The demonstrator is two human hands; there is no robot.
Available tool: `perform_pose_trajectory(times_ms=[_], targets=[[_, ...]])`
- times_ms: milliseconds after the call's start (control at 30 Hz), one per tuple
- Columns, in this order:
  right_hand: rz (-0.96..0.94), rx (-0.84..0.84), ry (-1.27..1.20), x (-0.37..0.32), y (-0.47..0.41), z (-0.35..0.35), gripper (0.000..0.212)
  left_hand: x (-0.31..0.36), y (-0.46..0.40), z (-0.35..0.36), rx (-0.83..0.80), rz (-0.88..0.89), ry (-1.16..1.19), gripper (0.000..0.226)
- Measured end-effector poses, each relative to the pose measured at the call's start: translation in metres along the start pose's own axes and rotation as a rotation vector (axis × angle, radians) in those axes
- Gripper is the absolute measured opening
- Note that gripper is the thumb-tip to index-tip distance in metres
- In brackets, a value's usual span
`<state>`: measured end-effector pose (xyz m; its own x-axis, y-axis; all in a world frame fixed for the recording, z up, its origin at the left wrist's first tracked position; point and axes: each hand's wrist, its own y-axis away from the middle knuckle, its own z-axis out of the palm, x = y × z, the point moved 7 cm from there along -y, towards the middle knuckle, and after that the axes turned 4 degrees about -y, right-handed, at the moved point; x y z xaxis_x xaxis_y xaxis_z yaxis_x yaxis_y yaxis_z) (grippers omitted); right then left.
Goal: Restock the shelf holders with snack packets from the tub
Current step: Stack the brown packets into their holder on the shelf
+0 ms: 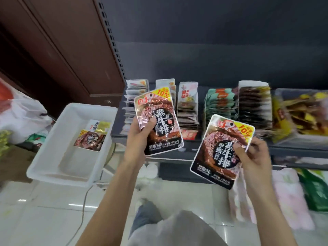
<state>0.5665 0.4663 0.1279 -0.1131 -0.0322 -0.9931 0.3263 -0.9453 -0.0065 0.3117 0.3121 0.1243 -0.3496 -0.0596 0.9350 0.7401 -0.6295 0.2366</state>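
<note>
My left hand point(140, 137) grips a shiny brown snack packet point(164, 110) upright in front of the shelf. My right hand point(253, 157) grips a second packet of the same kind point(214, 153), tilted, lower and to the right. The white tub point(53, 153) stands at the left on the floor side, with two packets point(92, 137) lying in it. On the dark shelf point(195, 148) stand several holders point(253, 103) filled with rows of packets, behind and above both hands.
A brown cabinet rises at the upper left beside the perforated shelf upright point(113, 43). White plastic bags point(19, 112) lie left of the tub. Pink and green bagged goods point(301, 192) sit under the shelf at the right. A cable point(85, 201) runs over the tiled floor.
</note>
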Motion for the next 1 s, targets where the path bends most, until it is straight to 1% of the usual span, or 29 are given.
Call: perform_pose_trajectory(times_ms=[100,200,267,333,400,500,567,700,800,900,1000], targets=[[-0.032,0.111,0.053,-0.011,-0.016,-0.065,0.033,0.016,-0.008,0.06,-0.075,0.144,-0.082,0.057],[-0.067,0.216,0.057,-0.022,-0.035,-0.114,0.039,0.03,-0.027,0.114,-0.119,0.24,-0.098,0.046],[-0.105,0.27,0.068,-0.029,-0.051,-0.136,0.037,0.034,-0.051,0.149,-0.15,0.249,-0.087,0.035],[-0.146,0.321,0.074,-0.035,-0.067,-0.153,0.036,0.04,-0.077,0.184,-0.192,0.265,-0.081,0.03],[-0.162,0.363,0.06,-0.035,-0.083,-0.165,0.033,0.049,-0.1,0.224,-0.249,0.355,-0.11,0.027],[-0.177,0.398,0.044,-0.038,-0.108,-0.173,0.03,0.049,-0.126,0.282,-0.31,0.495,-0.253,0.021],[-0.179,0.405,0.029,-0.04,-0.125,-0.176,0.029,0.035,-0.141,0.311,-0.321,0.528,-0.374,0.02],[-0.174,0.395,0.039,-0.046,-0.154,-0.182,0.029,-0.003,-0.163,0.337,-0.343,0.473,-0.546,0.02],[-0.159,0.375,0.002,-0.046,-0.17,-0.187,0.021,-0.018,-0.169,0.332,-0.317,0.415,-0.602,0.024],[-0.119,0.338,-0.03,-0.043,-0.184,-0.188,0.021,-0.017,-0.169,0.324,-0.301,0.448,-0.667,0.022],[-0.091,0.299,-0.049,-0.041,-0.194,-0.19,0.024,-0.013,-0.165,0.323,-0.321,0.53,-0.798,0.027]])
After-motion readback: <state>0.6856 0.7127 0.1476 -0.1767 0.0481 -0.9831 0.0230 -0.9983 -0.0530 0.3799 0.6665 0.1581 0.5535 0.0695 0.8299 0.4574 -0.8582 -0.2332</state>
